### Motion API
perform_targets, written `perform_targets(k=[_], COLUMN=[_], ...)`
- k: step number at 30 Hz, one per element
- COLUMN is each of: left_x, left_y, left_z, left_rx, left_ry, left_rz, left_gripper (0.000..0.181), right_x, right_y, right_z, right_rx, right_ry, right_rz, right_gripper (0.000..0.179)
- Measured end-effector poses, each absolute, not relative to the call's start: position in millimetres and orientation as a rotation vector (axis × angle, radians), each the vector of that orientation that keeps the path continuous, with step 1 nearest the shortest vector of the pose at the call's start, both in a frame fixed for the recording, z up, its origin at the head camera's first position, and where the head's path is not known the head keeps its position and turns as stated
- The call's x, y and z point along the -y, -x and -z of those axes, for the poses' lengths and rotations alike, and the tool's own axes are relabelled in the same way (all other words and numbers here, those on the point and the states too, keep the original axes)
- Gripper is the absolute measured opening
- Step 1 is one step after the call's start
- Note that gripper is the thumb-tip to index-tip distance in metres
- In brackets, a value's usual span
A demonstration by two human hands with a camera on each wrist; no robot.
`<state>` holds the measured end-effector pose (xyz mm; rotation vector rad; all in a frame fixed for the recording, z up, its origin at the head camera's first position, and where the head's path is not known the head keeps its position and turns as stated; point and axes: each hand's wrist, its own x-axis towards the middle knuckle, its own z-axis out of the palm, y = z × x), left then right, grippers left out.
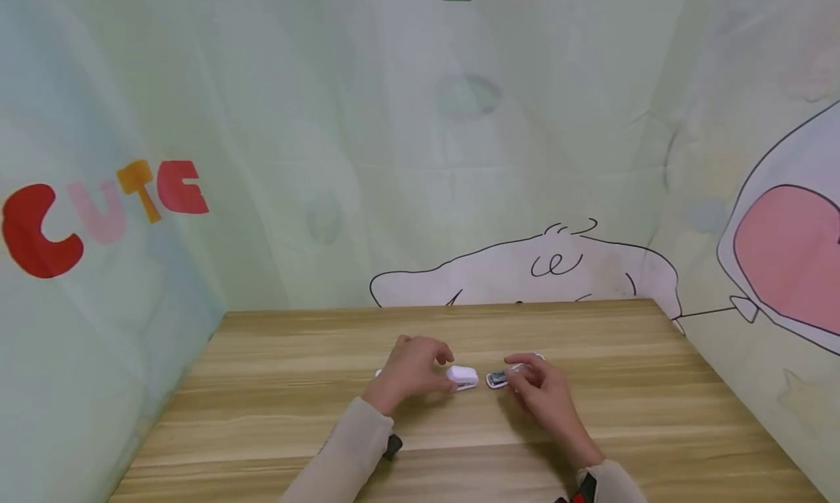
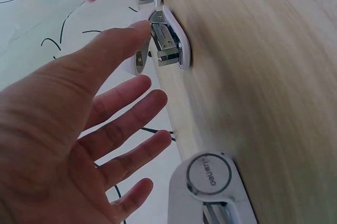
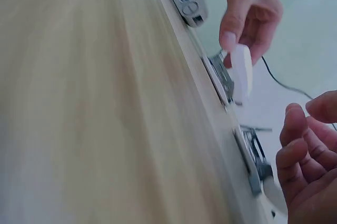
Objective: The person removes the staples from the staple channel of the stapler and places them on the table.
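Head view: three staplers stand in a row across the picture, and the one between your two hands is the middle stapler (image 1: 464, 376), just right of centre. It lies to the right of your left hand (image 1: 413, 368), its long axis running roughly left to right, and that hand is the nearer — thumb and index finger stand either side of its left end. The left wrist view shows those fingers well apart and mostly straight; you cannot tell from these pictures whether the thumb touches the stapler's raised cover. Your right hand (image 1: 539, 390) is loosely curled with no clear grip, over the right stapler (image 1: 496, 378), which slants from lower left to upper right with its metal inside exposed; contact there is unclear too. A narrow strip of wood separates the facing ends of these two, so sideways room between them is tight. The left stapler (image 3: 190, 7) sits beyond your left hand, at the upper middle of the right wrist view. Wood of the table (image 1: 475, 459) stretches toward the lower edge of the head frame between your sleeves — more room there than toward the far edge, where the printed curtain (image 1: 328, 124) hangs.
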<state>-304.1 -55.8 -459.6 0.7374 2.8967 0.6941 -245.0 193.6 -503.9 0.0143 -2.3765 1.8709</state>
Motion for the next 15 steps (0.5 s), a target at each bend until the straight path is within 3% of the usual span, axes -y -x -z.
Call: perform_targets(k=[15], left_x=[59.7], left_y=[308.8], left_z=[475.4], left_rx=[-2.952], left_ry=[-0.845], left_rz=[-0.657], left_gripper=[0.017], right_x=[-133.6], right_y=[263.9], right_z=[503.3], right_rx=[2.385], right_ry=[-0.237], right_rz=[-1.911], right_gripper=[0.037])
